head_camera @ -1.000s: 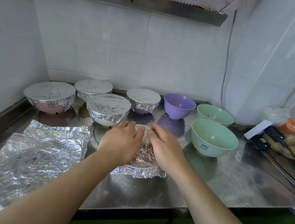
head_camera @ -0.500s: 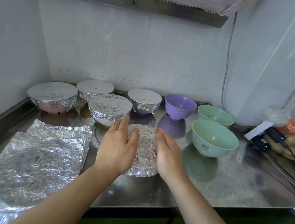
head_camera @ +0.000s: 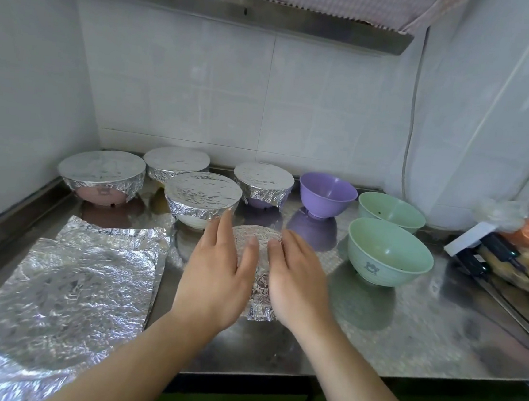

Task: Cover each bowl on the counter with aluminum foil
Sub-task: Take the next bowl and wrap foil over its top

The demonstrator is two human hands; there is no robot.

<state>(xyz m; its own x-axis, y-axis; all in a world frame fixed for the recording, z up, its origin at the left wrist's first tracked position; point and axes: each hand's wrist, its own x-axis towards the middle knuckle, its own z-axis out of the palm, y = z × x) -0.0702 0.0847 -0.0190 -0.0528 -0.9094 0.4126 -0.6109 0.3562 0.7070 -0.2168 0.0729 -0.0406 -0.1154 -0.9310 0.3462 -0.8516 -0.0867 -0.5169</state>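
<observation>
Bowls on steel table (head_camera: 373,331): four at back left already capped with foil, pink-bottomed one (head_camera: 100,174), rear one (head_camera: 176,167), front one (head_camera: 202,198), purple-bottomed one (head_camera: 263,184). Three uncovered and apparently empty: purple bowl (head_camera: 327,193), far green bowl (head_camera: 391,210), near green bowl (head_camera: 390,251) with a small animal print, no readable text. Fifth foil-wrapped bowl (head_camera: 259,264) sits front centre between both hands. Left hand (head_camera: 217,269) and right hand (head_camera: 297,280) lie flat on its sides, fingers straight, grip wide, pressing foil down. Spare foil sheets (head_camera: 66,295) stacked at left.
</observation>
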